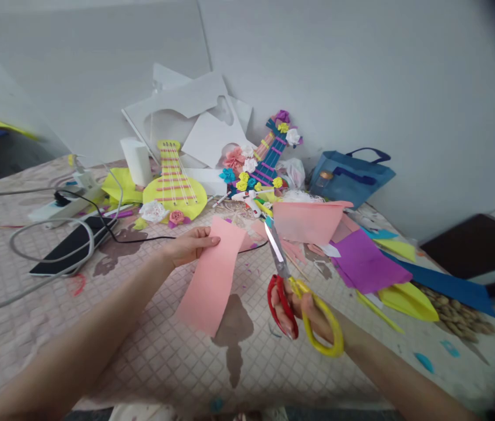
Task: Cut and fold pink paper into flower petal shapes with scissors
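My left hand (190, 245) pinches the upper edge of a pink paper strip (212, 275), which hangs down over the table. My right hand (306, 313) grips a pair of scissors (289, 286) with one red and one yellow handle loop, fingers through the loops. The blades point up and away, closed or nearly so, a short way to the right of the strip and not touching it.
Craft clutter lies on the patterned table (164, 351): a yellow paper guitar (175, 184), a blue flowered guitar (265, 155), a glue gun (250, 202), pink (309, 219), purple (364, 260), blue and yellow sheets. A power strip (69, 202) with cables sits left, a blue bag (350, 175) at the back.
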`<state>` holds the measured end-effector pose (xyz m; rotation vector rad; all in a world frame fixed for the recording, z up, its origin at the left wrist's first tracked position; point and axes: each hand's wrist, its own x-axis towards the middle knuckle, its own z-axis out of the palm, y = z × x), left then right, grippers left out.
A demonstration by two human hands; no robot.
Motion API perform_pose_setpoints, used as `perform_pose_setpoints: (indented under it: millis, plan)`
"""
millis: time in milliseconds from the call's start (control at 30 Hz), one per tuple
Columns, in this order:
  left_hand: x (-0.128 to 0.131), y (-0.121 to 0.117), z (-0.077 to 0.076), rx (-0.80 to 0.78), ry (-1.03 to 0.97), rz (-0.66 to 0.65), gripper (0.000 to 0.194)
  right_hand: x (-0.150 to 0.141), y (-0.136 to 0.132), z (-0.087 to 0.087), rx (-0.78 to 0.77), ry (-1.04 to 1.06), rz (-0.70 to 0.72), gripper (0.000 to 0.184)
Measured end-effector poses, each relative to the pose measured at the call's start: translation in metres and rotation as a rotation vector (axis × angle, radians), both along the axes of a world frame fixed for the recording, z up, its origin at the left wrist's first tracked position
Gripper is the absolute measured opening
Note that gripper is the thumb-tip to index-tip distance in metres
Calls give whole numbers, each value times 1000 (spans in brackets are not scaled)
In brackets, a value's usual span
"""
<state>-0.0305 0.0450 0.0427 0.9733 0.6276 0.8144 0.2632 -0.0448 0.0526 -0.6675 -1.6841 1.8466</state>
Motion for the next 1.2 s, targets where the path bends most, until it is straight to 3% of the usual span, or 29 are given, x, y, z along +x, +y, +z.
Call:
perform_pose_setpoints:
  millis: [133, 367, 1000, 1200]
  plan:
    - [-2, 3, -3, 13, -15, -8, 23, -5, -6, 3, -27, 6, -16, 50]
    - [-6, 3, -2, 26, -17, -5, 22, -5, -17, 2, -68, -17, 108, 65]
    - [-7, 3, -3, 33, 5, -48, 22, -8, -19, 9, -135, -58, 52, 66]
    - [-6, 2, -2, 32, 18, -29, 25, -6, -20, 3, -134, -64, 53, 68]
